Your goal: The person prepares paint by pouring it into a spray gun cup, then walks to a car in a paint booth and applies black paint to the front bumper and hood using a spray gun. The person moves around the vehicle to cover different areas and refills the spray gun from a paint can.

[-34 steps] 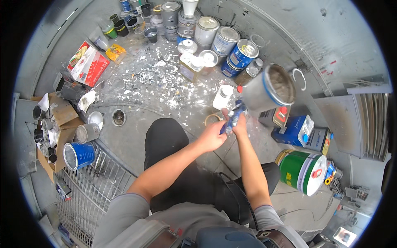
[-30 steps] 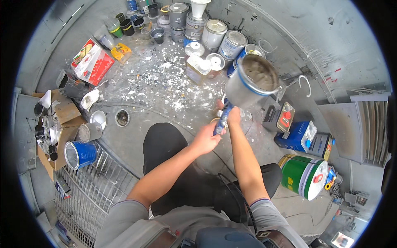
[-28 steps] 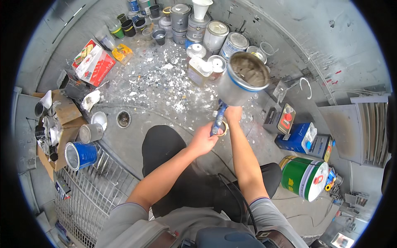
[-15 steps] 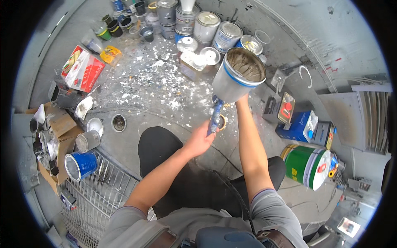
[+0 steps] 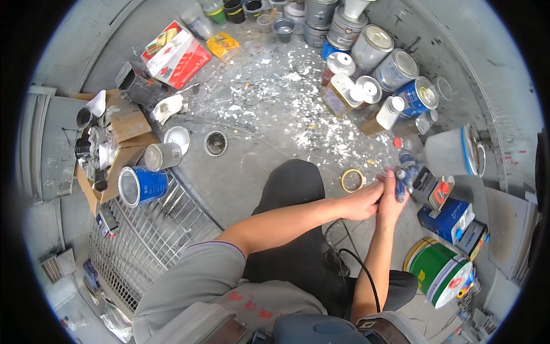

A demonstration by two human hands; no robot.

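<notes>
Both of my hands are close together right of my knee. My right hand point(image 5: 392, 200) is closed around the handle of a blue spray gun point(image 5: 405, 171), its thumb upright beside it. My left hand point(image 5: 365, 202) presses against the right one with bent fingers; whatever lies between them is hidden. Right of the gun, a translucent white cup point(image 5: 446, 153) with a blue band tips over, its mouth toward the wall. It seems joined to the gun, though the joint is unclear. A black hose point(image 5: 366, 268) runs below my hands.
Paint cans point(image 5: 396, 70) and bottles line the far right wall. A roll of yellow tape point(image 5: 352, 180) lies left of my hands. At right stand a blue tin point(image 5: 447, 220) and a green drum point(image 5: 433, 268). A metal rack point(image 5: 163, 229) and cluttered carton point(image 5: 130, 123) are at left.
My hands, the gun and the cup have moved right. The cup has tipped onto its side. My right hand now grips the gun; my left, which held it, rests against the right. The view shifted.
</notes>
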